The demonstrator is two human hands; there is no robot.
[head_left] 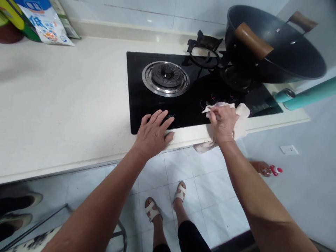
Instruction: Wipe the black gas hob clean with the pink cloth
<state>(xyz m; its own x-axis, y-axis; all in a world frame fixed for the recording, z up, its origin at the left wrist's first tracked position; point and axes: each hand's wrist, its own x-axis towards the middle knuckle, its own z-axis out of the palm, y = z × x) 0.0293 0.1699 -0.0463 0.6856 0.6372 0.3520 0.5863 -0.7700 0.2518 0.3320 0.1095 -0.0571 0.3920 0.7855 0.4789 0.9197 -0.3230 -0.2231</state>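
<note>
**Cloth pinched beside the stove knobs, wok close by**

From my feed, at the far left, a packet leans at the back of the worktop, well clear of both hands. My left hand lies open, fingers spread over the front edge of the stove; I judge that a damp surface could make it slip. Behind it the left burner sits uncovered, and the grate stands further back, partly off the glass; a knock could tip it.

My right hand grips the cloth, which lies bunched over the stove's front, partly draped past the worktop's edge. Its loose folds could snag a knob and turn it, or drag the cloth off. At the right, the wok overhangs; reaching further could bump its handle and tilt it.
</note>
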